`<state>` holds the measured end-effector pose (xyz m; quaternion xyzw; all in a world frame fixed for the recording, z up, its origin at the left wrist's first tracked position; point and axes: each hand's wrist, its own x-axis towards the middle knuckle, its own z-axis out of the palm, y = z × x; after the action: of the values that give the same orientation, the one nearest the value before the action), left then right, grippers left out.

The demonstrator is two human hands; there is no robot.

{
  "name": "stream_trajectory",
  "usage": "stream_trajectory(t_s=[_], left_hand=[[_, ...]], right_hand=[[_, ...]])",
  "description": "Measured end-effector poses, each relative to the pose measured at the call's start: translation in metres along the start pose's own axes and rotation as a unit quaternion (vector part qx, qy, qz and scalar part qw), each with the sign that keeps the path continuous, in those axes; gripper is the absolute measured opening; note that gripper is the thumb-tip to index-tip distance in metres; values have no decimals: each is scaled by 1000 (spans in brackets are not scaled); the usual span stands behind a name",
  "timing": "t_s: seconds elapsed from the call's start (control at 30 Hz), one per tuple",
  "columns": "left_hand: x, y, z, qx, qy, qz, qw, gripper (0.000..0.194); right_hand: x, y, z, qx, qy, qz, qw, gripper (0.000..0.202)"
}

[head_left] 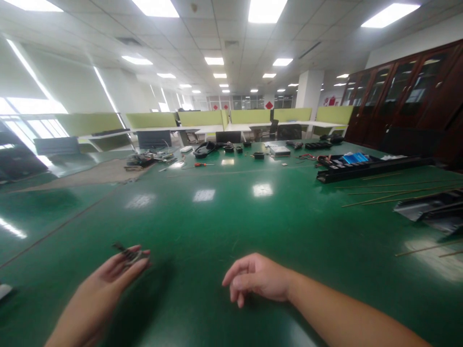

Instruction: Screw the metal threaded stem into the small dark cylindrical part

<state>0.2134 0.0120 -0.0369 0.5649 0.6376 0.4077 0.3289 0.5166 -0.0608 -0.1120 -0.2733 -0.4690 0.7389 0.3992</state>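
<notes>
Low on the left, my left hand (103, 286) is closed around a small dark object (129, 255) with a greyish, metallic look. A thin dark end of it pokes out past the fingertips, and blur hides its exact kind. My right hand (257, 278) hovers over the glossy green tabletop (217, 226), right of the left hand. Its fingers are loosely bent and apart, with nothing visible in them.
An orange-handled screwdriver (200, 165) lies at the far side, near a pile of parts (144, 160). Black channel pieces (361, 169) and thin brass-coloured rods (379, 196) occupy the right. A white object (5, 290) sits at the left edge.
</notes>
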Motion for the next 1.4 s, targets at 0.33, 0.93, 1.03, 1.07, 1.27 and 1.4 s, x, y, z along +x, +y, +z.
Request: stream_trajectory(t_s=[0.33, 0.93, 1.03, 1.07, 1.27, 1.4], left_hand=[[0, 11, 124, 4, -270, 219, 938, 43], [-17, 0, 120, 81, -332, 410, 846, 25], [-18, -1, 121, 75, -312, 437, 841, 28], [-19, -1, 121, 74, -305, 446, 838, 28], [-19, -1, 121, 72, -296, 481, 822, 32], [-19, -2, 121, 81, -289, 482, 823, 33]], right_hand=[[4, -9, -39, -178, 398, -136, 889, 29], [-6, -2, -8, -458, 307, -111, 827, 33], [-7, -3, -7, -462, 303, -106, 827, 30], [-7, -4, -6, -462, 301, -105, 827, 29], [-8, -5, -3, -449, 291, -114, 837, 26], [-7, -6, -2, -445, 291, -117, 839, 25]])
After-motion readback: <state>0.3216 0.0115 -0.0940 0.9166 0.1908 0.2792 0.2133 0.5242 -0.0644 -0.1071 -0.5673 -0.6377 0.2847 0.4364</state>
